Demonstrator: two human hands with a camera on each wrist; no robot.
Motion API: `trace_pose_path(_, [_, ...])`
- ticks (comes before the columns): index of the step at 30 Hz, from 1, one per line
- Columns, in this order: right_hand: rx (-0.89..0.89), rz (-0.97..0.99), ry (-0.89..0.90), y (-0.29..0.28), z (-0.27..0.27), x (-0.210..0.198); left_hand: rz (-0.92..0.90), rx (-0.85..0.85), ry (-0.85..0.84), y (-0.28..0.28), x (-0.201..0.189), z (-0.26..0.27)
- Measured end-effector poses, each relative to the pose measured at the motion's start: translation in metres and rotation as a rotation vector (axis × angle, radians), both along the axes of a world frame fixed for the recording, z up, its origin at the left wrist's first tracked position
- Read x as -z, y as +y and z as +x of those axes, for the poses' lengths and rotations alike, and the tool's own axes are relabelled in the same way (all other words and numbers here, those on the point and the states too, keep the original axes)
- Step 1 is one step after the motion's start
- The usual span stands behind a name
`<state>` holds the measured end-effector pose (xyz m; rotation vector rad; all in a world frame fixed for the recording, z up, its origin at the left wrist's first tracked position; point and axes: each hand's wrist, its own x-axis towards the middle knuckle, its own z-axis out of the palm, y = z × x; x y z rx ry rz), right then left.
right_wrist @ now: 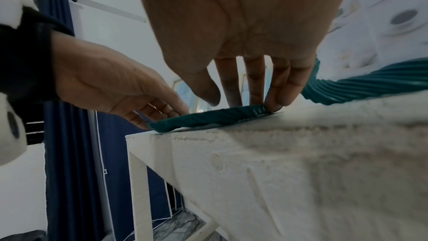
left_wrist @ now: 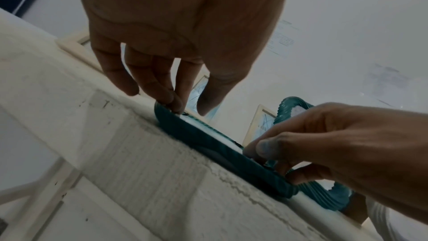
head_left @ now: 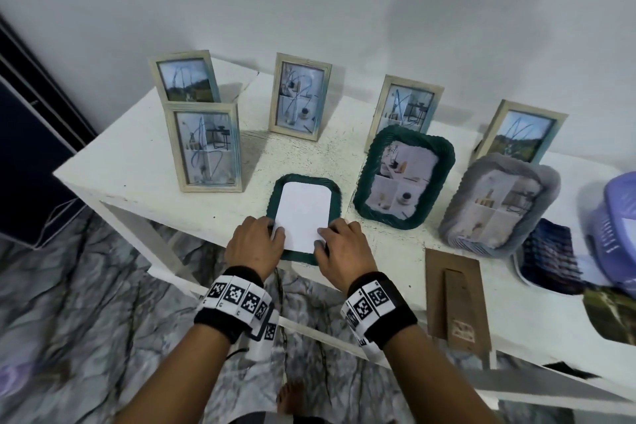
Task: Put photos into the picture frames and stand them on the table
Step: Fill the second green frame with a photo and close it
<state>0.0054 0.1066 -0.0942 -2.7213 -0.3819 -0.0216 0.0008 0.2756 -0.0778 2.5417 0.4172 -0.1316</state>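
Observation:
A dark green wavy-edged picture frame [head_left: 303, 178] lies face down at the front edge of the white table [head_left: 137, 155]. A photo [head_left: 303, 217] rests in its opening with the blank white back up. My left hand [head_left: 277, 232] sets its fingertips on the photo's near left corner. My right hand [head_left: 321, 239] does the same on the near right corner. In the left wrist view, the left fingers [left_wrist: 171, 98] point down onto the frame's rim [left_wrist: 208, 144], thumb held apart. The right wrist view shows the right fingers [right_wrist: 275, 98] straight, tips on the rim [right_wrist: 208, 118].
Several filled wooden frames stand along the back. A green frame [head_left: 404, 175] and a grey one [head_left: 499, 206] stand filled to the right. A brown backing board with a stand [head_left: 454, 299] lies at the front right, beside loose photos [head_left: 550, 258] and a purple basket [head_left: 616, 227].

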Motion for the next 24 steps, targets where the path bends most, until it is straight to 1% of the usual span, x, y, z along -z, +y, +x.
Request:
trace_pose_path(5, [0.017,-0.041,-0.058,0.004,0.002,-0.005,-0.123,-0.06,-0.049,0.004,-0.005,0.0])
trace_pose_path(10, [0.026,-0.203,-0.017,0.007,0.0,-0.011,-0.248,-0.097,-0.063,0.005,-0.017,0.003])
trace_pose_path(15, [0.044,-0.306,-0.035,0.012,0.002,-0.017,-0.383,-0.112,-0.09,0.007,-0.023,0.006])
trace_pose_path(20, [0.072,-0.284,-0.082,0.013,0.002,-0.015,-0.455,-0.121,-0.149,0.008,-0.026,0.009])
trace_pose_path(24, [0.087,-0.288,-0.086,0.014,0.0,-0.011,-0.446,-0.103,-0.106,0.011,-0.02,0.011])
